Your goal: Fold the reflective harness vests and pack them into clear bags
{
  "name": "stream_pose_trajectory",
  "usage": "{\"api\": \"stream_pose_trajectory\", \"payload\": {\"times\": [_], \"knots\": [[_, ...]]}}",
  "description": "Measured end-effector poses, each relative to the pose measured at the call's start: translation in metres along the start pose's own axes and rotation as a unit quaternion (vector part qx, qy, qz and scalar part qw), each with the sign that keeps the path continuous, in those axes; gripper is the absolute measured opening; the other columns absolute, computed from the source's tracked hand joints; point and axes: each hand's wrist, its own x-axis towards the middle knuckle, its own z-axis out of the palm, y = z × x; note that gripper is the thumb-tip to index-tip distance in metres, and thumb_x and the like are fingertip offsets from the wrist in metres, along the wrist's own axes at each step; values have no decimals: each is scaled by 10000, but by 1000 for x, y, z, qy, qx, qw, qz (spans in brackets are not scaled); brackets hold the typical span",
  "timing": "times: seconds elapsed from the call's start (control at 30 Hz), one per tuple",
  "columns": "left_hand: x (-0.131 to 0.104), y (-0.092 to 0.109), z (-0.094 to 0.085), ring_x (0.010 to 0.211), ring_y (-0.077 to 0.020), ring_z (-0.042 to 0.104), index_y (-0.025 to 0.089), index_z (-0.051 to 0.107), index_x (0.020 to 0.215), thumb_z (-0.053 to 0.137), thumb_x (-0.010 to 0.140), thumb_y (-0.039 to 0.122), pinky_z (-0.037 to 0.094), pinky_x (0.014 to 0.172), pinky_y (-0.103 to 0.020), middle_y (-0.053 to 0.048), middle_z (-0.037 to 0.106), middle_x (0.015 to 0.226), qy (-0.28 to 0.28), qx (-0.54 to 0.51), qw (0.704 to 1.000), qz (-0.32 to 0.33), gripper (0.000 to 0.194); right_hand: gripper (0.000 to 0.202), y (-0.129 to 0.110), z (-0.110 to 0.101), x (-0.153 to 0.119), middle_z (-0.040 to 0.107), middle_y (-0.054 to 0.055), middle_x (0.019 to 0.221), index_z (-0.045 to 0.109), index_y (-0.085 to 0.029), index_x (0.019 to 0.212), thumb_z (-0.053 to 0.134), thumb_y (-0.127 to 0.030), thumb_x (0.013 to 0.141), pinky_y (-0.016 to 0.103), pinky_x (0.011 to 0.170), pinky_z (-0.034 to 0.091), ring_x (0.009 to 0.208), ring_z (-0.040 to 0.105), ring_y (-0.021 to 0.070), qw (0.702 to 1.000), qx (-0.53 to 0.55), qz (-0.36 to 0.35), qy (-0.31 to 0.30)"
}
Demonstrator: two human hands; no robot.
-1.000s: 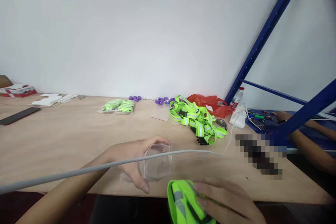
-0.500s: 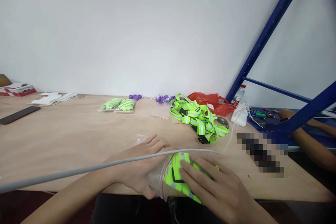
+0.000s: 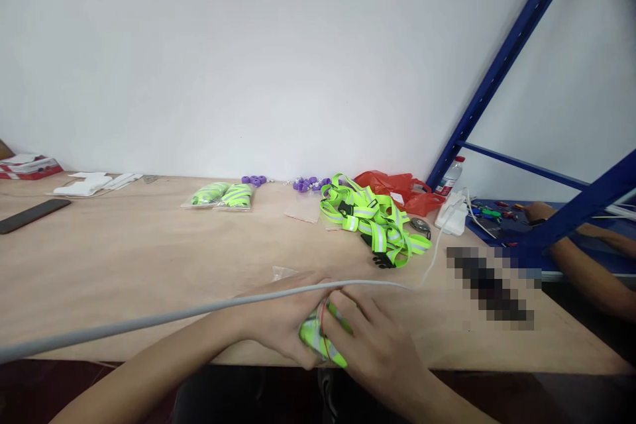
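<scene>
At the table's front edge, a folded neon-green reflective strap (image 3: pixel 314 333) sits partly inside a clear zip bag (image 3: pixel 325 318) with a red line at its mouth. My left hand (image 3: pixel 278 315) is wrapped around the bag from the left. From the right, my right hand (image 3: pixel 375 338) presses its bent fingers onto the strap at the bag's mouth. Both hands cover much of the bag and strap. A grey cable (image 3: pixel 199 313) crosses in front of my left hand.
A heap of green reflective straps (image 3: pixel 380 218) with black buckles lies beyond my hands. Two packed strap bags (image 3: pixel 236 197), purple rings (image 3: pixel 311 184), a red plastic bag (image 3: pixel 397 189) and a bottle (image 3: pixel 451 175) stand along the wall. Another person's arm (image 3: pixel 591 275) is beyond the blue frame (image 3: pixel 501 66).
The strap has gone deeper into the zip bag. My right hand has moved left, close against my left hand, and its fingers have bent more.
</scene>
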Motion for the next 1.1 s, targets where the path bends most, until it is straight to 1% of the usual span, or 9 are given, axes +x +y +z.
{"api": "stream_pose_trajectory", "payload": {"times": [0.13, 0.27, 0.33, 0.47, 0.57, 0.77, 0.87, 1.0, 1.1], "knots": [[0, -12, 5, 1027, -260, 617, 231, 507, 1223, 758, 673, 341, 514, 928, -341, -52, 611, 1192, 11, -42, 999, 4, 615, 342, 2, 3, 2, 695, 85, 1026, 600, -198, 1145, 690, -190, 816, 346, 710, 506, 885, 635, 256, 987, 86, 106, -89], [-2, -21, 12, 965, -235, 637, 215, 531, 1200, 732, 676, 258, 529, 866, -302, -38, 643, 1127, -2, -101, 995, -14, 563, 439, 9, -2, -1, 656, 68, 1152, 545, -227, 1176, 640, -59, 782, 322, 850, 560, 1046, 630, 225, 932, 262, 159, -194], [-4, -22, 19, 1007, -247, 645, 217, 523, 1263, 742, 679, 256, 529, 889, -309, -50, 651, 1184, -5, -115, 993, -23, 625, 462, 10, 0, -8, 645, 65, 1180, 541, -234, 1187, 610, -24, 781, 311, 896, 565, 1087, 627, 210, 915, 311, 158, -203], [-10, -20, 37, 1179, -292, 612, 253, 515, 1342, 813, 710, 334, 477, 1020, -359, -70, 625, 1330, 20, -64, 998, -18, 704, 450, 1, 16, -32, 664, 84, 1116, 541, -218, 1263, 588, -54, 847, 329, 871, 588, 1019, 659, 223, 949, 275, 104, -114], [-11, -19, 47, 1181, -318, 618, 235, 560, 1295, 826, 744, 381, 476, 1028, -396, -92, 650, 1283, 30, -15, 999, -30, 629, 345, -9, 27, -44, 671, 93, 1049, 568, -198, 1267, 549, -115, 933, 325, 854, 599, 962, 683, 220, 966, 238, 96, -41], [-15, -26, 46, 1215, -294, 633, 269, 532, 1407, 772, 825, 462, 485, 1033, -364, -78, 637, 1379, 49, -33, 998, -14, 658, 427, -2, 27, -64, 681, 142, 1193, 548, -183, 1312, 646, -407, 962, 318, 907, 613, 1103, 701, 250, 951, 248, 184, 21], [-17, -32, 46, 1218, -274, 637, 269, 552, 1405, 768, 833, 437, 484, 1038, -338, -63, 651, 1375, 63, -42, 997, 1, 634, 427, 3, 33, -80, 711, 112, 1092, 590, -192, 1252, 636, -503, 962, 294, 825, 631, 971, 731, 230, 951, 218, 212, 52], [-18, -40, 51, 1251, -276, 622, 284, 524, 1448, 773, 829, 382, 495, 1030, -325, -64, 628, 1419, 78, -59, 995, 2, 676, 400, -1, 44, -93, 716, 73, 996, 612, -211, 1196, 605, -544, 974, 226, 613, 612, 716, 707, 163, 929, 236, 279, 60], [-19, -47, 57, 1232, -272, 635, 296, 520, 1451, 793, 811, 394, 506, 1021, -326, -56, 643, 1398, 89, -63, 994, -4, 703, 306, -3, 40, -93, 747, 69, 1026, 614, -220, 1214, 567, -448, 1016, 206, 674, 624, 781, 746, 164, 935, 251, 247, 41]]}}
